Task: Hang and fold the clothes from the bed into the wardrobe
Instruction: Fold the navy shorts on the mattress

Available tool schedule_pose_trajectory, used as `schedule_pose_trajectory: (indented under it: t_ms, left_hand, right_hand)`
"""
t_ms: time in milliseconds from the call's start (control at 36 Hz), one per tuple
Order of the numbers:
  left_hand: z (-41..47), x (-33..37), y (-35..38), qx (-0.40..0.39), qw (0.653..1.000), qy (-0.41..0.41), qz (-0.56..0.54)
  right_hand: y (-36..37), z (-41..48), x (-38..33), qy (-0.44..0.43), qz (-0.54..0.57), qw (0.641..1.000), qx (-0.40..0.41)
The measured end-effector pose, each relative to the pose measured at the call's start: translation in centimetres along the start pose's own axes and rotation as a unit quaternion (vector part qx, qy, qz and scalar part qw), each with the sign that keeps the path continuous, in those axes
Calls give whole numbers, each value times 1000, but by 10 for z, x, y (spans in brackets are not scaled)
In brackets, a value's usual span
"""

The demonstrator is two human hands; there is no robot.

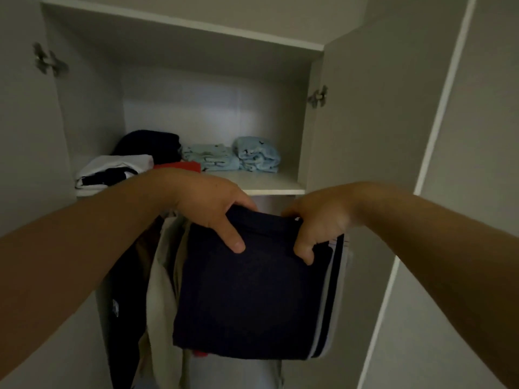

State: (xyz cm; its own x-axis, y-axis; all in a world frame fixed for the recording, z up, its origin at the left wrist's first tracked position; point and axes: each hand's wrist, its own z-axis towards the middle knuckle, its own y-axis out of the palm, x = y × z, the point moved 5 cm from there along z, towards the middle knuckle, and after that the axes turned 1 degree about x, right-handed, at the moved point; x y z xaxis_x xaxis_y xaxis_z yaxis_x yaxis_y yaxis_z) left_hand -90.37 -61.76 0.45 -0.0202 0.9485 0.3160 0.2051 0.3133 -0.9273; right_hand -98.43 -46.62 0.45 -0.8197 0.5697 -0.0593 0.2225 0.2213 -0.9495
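Observation:
I hold a folded dark navy garment (pixel 252 299) with white stripes along its right edge in front of the open wardrobe. My left hand (pixel 207 206) grips its top left edge, thumb over the front. My right hand (pixel 317 226) grips the top right edge with curled fingers. The garment sits just below the front lip of the wardrobe shelf (pixel 269 186).
On the shelf lie a white and black folded item (pixel 112 169), a dark pile (pixel 151 144), a red piece (pixel 182 165) and two light blue folded items (pixel 233 157). Hanging clothes (pixel 160 290) fill the space below. The right wardrobe door (pixel 373 164) stands open.

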Motion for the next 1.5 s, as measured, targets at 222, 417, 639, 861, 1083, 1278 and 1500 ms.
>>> schedule_pose_trajectory:
  t_ms: [222, 417, 639, 861, 1083, 1278, 1500]
  left_hand:
    - [43, -25, -53, -34, 998, -40, -32]
    - [91, -56, -85, -43, 991, -81, -97]
    - [149, -83, -163, 179, 978, -82, 64]
    - [207, -120, -205, 483, 771, -48, 412]
    - [302, -219, -96, 299, 885, -81, 347]
    - [329, -258, -77, 280, 906, -85, 307]
    - [352, -271, -76, 360, 889, -81, 272]
  right_hand:
    - [-57, 70, 27, -10, 41, 994, -96]
    - [-96, 140, 61, 11, 62, 989, -132]
    - [-187, 200, 90, -15, -50, 987, 150]
    - [-229, 246, 114, -22, -201, 808, 554]
    - [-102, 375, 156, 3, -82, 970, 229]
    - [-83, 414, 154, 38, -167, 967, 191]
    - [-76, 436, 153, 74, -188, 977, 65]
